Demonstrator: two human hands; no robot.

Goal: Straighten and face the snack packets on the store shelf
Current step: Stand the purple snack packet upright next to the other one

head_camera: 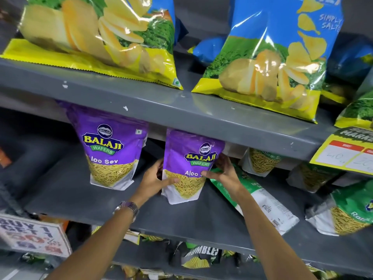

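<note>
A purple Aloo Sev packet (189,158) stands upright on the grey middle shelf (80,197), front facing me. My left hand (155,179) grips its left edge, thumb across the lower front. My right hand (223,171) holds its right edge, fingers wrapped behind. A second purple Aloo Sev packet (111,146) stands upright to the left, apart from the held one. A green and white packet (264,201) lies flat, back side up, just right of my right hand.
Green sev packets (351,211) and a white one (260,161) stand on the right of the same shelf. Large blue and yellow chip bags (268,57) lie on the shelf above. A yellow price tag (343,150) hangs at right; an offer sign (32,235) at lower left.
</note>
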